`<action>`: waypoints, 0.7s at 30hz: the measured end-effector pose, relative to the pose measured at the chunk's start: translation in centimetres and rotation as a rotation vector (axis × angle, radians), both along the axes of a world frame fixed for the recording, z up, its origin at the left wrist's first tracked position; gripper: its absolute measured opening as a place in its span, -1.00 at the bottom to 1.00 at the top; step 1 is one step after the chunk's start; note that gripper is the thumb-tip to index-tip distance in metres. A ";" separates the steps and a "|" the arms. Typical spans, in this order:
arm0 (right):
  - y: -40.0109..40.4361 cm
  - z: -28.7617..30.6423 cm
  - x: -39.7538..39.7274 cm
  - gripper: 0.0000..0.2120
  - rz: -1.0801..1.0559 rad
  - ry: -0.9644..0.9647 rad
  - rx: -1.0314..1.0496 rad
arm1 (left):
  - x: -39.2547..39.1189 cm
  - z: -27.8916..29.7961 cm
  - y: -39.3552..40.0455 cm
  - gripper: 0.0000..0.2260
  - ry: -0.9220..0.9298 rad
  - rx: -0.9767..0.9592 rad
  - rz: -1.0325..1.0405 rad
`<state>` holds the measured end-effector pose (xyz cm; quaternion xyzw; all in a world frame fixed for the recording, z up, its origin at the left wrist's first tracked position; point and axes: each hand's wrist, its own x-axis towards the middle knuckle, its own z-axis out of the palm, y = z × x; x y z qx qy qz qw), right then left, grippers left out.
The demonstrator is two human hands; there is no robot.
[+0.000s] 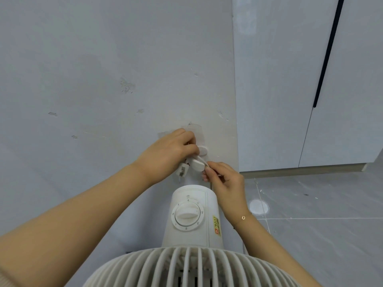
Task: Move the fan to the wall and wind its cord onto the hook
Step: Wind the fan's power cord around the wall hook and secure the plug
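Winding the cord onto the hook is the step in hand, and the fan already stands against the wall, low in the centre of the frame. The left hand curls its grip round the gathered loops at the hook, plug dangling just below, while the right hand pinches the free strand narrowly between thumb and fingertip. Doing it well probably means keeping that strand taut and laying each turn snug beside the one before; how many turns sit there is hidden behind the fingers.

Hook half behind left hand
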<state>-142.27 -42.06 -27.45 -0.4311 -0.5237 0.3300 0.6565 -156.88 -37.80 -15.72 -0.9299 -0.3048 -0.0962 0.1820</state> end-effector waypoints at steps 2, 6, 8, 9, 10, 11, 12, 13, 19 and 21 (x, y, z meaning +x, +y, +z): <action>0.2 0.5 0.3 -0.83 0.165 0.268 -0.156 | 0.0 0.0 0.0 -0.75 -0.069 -0.039 0.020; 0.6 0.8 0.7 -0.80 0.502 0.580 -0.344 | 0.1 0.2 0.2 -0.85 -0.169 -0.083 0.042; 0.6 0.9 0.3 -0.79 0.568 0.718 -0.402 | 0.0 0.1 0.2 -0.84 -0.198 -0.103 0.046; 0.6 0.9 -0.1 -0.80 0.565 0.747 -0.414 | -0.2 0.0 0.2 -0.83 -0.212 -0.108 0.050; 0.6 0.9 -0.4 -0.82 0.540 0.744 -0.417 | -0.3 -0.1 0.2 -0.82 -0.223 -0.106 0.050; 0.6 0.9 -0.6 -0.84 0.489 0.693 -0.411 | -0.4 -0.2 0.1 -0.80 -0.230 -0.099 0.048; 0.5 0.9 -0.8 -0.85 0.416 0.605 -0.394 | -0.5 -0.3 0.0 -0.79 -0.233 -0.088 0.043; 0.5 1.0 -1.0 -0.87 0.336 0.499 -0.367 | -0.7 -0.4 -0.1 -0.78 -0.235 -0.074 0.038; 0.8 0.0 -1.2 -0.90 -0.056 0.006 -0.251 | -2.9 -0.6 -0.9 -0.82 -0.293 0.011 0.071; 0.8 -0.2 -1.5 -0.84 -0.101 -0.059 -0.248 | -3.6 -0.8 -1.2 -0.82 -0.308 -0.010 0.105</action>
